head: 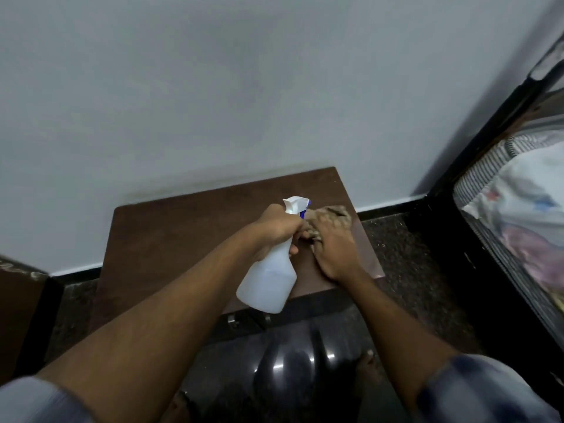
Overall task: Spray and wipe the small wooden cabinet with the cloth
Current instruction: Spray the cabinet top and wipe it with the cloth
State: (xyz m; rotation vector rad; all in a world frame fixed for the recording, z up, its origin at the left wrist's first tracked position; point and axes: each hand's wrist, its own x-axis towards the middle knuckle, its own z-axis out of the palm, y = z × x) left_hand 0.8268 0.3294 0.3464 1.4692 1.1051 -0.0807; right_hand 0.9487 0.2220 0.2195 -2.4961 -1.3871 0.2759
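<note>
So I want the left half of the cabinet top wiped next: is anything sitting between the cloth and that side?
Nothing rests there. Only the spray bottle, held in the left hand, hangs above the cabinet top beside the cloth under the right hand.

Both bare forearms are extended forward from the lower corners of the frame toward its centre. The left hand (pixel 276 228) is closed in a fist-like grip, knuckles up. The right hand (pixel 334 247) is laid flat, palm down, fingers (pixel 320 222) spread forward.
</note>
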